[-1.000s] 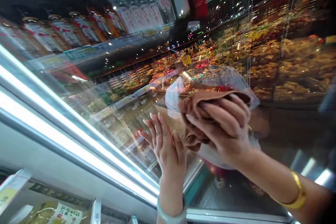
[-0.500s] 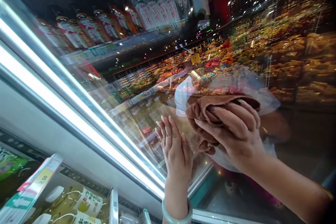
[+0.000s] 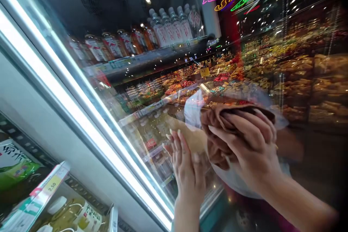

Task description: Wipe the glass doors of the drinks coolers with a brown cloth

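Observation:
My right hand (image 3: 252, 141) has its fingers bent over a bunched brown cloth (image 3: 217, 148), which it presses against a glass pane (image 3: 163, 116). To its left, my left hand (image 3: 186, 166) rests with straight fingers near or on the same glass, holding nothing. The glass reflects shelves of goods, a pale shape and some neon outlines, and rows of bottles show in it too. The part of the cloth under my right palm is hidden.
A bright light strip (image 3: 81, 108) runs diagonally down the door's edge on the left. At the lower left are shelves with bottled drinks (image 3: 65, 217) and a price rail (image 3: 40, 195). Clear bottles (image 3: 174, 25) stand in a row at upper centre.
The view has shifted, so the bottles and both hands appear slightly lower and farther right. My right hand still holds the cloth, and its folds have changed a little.

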`<state>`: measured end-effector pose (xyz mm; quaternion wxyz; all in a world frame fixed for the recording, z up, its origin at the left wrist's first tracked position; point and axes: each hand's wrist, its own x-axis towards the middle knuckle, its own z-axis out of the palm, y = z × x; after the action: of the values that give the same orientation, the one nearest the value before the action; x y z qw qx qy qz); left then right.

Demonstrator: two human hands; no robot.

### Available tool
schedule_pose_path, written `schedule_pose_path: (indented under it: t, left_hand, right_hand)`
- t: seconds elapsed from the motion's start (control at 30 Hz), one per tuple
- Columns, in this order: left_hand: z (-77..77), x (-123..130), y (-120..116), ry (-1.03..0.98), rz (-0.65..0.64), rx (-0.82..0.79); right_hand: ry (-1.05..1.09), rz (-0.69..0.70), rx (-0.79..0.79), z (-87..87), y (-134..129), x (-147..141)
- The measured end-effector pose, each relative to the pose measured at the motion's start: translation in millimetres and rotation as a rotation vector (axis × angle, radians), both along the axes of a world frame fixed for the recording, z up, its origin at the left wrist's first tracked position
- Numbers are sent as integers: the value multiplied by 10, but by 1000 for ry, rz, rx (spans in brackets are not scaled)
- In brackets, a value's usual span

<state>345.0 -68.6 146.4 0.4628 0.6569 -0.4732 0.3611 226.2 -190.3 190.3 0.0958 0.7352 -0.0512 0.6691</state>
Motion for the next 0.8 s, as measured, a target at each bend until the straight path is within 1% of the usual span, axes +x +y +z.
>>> schedule_pose_path:
  t: [0.07, 0.1, 0.13, 0.2, 0.27, 0.3, 0.33, 0.37, 0.43, 0.5, 0.53, 0.57, 0.63, 0.67, 0.73, 0.8]
  left_hand:
    - [22, -93, -109, -52, 3, 18]
    - [53, -131, -160, -59, -2, 9]
    - [101, -164, -203, -60, -9, -8]
    - [236, -225, -268, -50, -19, -33]
    - [376, -292, -314, -50, -22, -28]
    - [427, -334, -337, -55, -22, -12]
    - [459, -380, -363, -64, -21, 7]
    - [468, -431, -394, -78, -25, 28]
    - [433, -538, -470, -114, -40, 59]
    - [372, -653, -558, -150, -73, 72]
    - [350, -714, -601, -162, -92, 61]
    - [341, -781, -643, -166, -105, 39]
    - [364, -939, -724, -157, -111, 1]
    - [390, -1033, -767, -152, -106, -4]
    - [447, -1255, -863, -165, -100, 24]
    - [481, -1513, -979, -219, -100, 60]
  right_hand:
    - [27, 6, 2, -83, -6, -41]
    - [49, 21, -16, -73, -2, -33]
    - [74, 36, -47, -24, -5, -25]
    - [86, 31, -121, 158, -69, -59]
    - [39, -20, -147, 337, -225, -207]
    - [-4, -53, -130, 378, -321, -316]
    - [-59, -88, -100, 374, -414, -433]
    - [-99, -117, -71, 327, -493, -544]
    - [-152, -167, -47, 154, -575, -705]
    - [-81, -161, -124, 0, -559, -772]
    - [-51, -132, -154, -31, -533, -788]
    - [-20, -117, -165, -22, -510, -808]
    - [49, -68, -153, 90, -515, -915]
    - [60, -57, -123, 168, -553, -1022]
    - [15, -53, -40, 294, -683, -1355]
    - [-48, -45, 35, 331, -841, -1791]
